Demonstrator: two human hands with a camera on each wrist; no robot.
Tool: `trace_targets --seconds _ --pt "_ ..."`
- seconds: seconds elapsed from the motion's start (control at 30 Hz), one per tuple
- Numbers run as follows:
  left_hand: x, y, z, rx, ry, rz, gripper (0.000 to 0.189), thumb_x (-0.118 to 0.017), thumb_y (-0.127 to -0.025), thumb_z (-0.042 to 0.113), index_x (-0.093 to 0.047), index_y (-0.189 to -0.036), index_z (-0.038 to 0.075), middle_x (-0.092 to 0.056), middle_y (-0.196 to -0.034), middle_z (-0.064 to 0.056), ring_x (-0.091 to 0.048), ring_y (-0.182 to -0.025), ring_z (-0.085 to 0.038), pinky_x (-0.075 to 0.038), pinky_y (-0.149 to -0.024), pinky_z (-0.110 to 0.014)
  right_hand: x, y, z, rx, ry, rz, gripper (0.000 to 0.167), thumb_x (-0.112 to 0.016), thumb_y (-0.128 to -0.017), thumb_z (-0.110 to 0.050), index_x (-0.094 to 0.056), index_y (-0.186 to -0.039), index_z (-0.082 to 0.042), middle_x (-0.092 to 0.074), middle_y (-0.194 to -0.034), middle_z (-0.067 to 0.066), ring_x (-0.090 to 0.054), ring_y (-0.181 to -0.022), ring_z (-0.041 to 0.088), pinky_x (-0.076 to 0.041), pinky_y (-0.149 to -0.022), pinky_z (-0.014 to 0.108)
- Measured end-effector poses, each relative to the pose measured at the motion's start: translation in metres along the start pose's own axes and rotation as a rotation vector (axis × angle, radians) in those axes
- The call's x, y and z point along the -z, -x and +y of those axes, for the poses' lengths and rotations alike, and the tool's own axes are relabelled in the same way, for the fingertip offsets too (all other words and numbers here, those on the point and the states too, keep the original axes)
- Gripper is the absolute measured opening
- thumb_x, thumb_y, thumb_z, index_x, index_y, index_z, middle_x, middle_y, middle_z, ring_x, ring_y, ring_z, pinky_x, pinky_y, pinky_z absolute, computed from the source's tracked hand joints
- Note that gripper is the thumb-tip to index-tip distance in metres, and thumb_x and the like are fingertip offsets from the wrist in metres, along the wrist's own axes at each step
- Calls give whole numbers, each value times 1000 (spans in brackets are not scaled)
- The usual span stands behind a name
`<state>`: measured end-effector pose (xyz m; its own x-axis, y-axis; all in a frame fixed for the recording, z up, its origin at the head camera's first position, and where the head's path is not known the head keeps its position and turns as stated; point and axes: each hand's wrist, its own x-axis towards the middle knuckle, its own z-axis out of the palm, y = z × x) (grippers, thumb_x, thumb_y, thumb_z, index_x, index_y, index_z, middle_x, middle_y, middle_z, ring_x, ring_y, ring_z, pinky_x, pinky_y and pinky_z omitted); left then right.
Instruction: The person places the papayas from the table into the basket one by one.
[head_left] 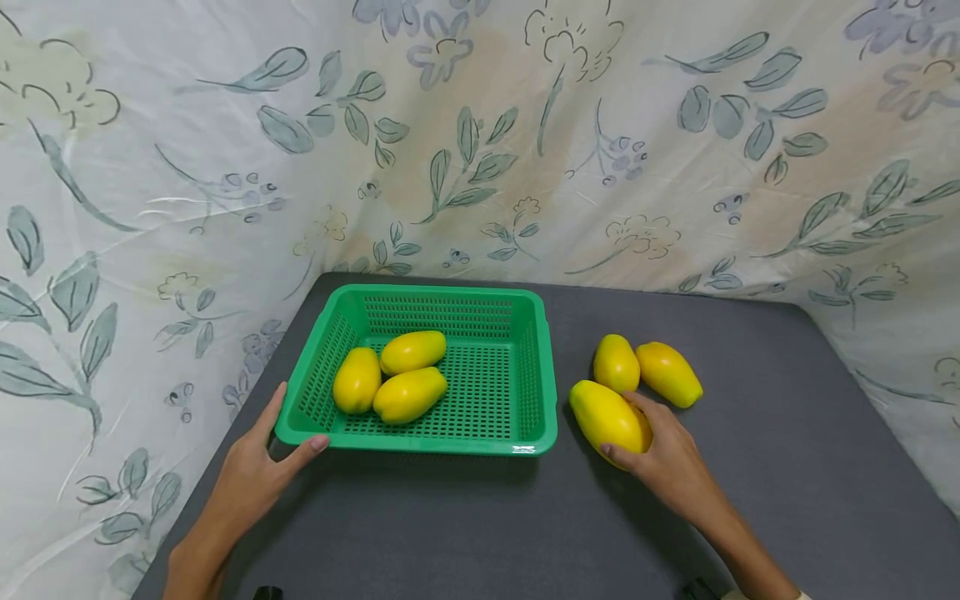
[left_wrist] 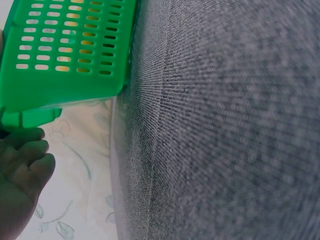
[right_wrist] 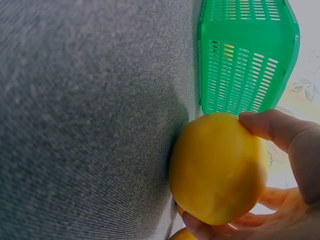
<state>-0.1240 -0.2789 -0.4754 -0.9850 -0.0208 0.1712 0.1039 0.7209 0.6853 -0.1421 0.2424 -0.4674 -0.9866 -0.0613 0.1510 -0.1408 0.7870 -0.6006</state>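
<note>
A green plastic basket (head_left: pixel 480 446) with slotted walls sits on the left of the table, with three yellow mango-like fruits (head_left: pixel 410 396) inside. My left hand (head_left: pixel 251 475) holds its near left corner, thumb over the rim and fingers along the outer side. In the left wrist view those fingers (left_wrist: pixel 35 157) bend just beneath the rim. To the basket's right, my right hand (head_left: pixel 667 454) grips another yellow mango-like fruit (head_left: pixel 603 417) between thumb and fingers. Behind that fruit lie two more, an upright-looking one (head_left: pixel 617 362) and a slanted one (head_left: pixel 670 373).
Dark grey cloth covers the table (head_left: pixel 450 525). A floral curtain (head_left: pixel 480 167) hangs around the table's back and sides, close behind the basket. In the right wrist view, the basket's slotted wall (right_wrist: pixel 240 75) stands just beyond the gripped fruit.
</note>
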Motion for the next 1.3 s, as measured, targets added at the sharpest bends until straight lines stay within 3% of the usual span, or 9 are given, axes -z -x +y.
trace_targets --seconds 0.53,0.8,1.3 --pt "1 0 3 -5 1 8 104 -77 -99 41 -8 -173 17 -32 -168 -31 -39 -147 -57 -40 -104 -73 6 3 -4 -8 -25 41 81 -84 -91 -38 -49 -156 -5 -56 -142 21 -59 -107 33 -50 -83 47" --pt "2 0 3 10 -3 3 105 -78 -98 41 -8 -173 17 -32 -167 -32 -39 -147 -57 -39 -105 -73 13 4 -11 6 -59 102 80 -84 -92 -35 -48 -156 -4 -52 -150 23 -59 -112 37 -52 -85 53" --pt "3 1 6 17 14 -6 103 -75 -100 42 -5 -173 20 -30 -168 -31 -37 -148 -58 -38 -106 -75 23 9 -23 42 -56 185 80 -84 -92 -33 -47 -158 -6 -55 -148 19 -57 -110 32 -49 -83 48"
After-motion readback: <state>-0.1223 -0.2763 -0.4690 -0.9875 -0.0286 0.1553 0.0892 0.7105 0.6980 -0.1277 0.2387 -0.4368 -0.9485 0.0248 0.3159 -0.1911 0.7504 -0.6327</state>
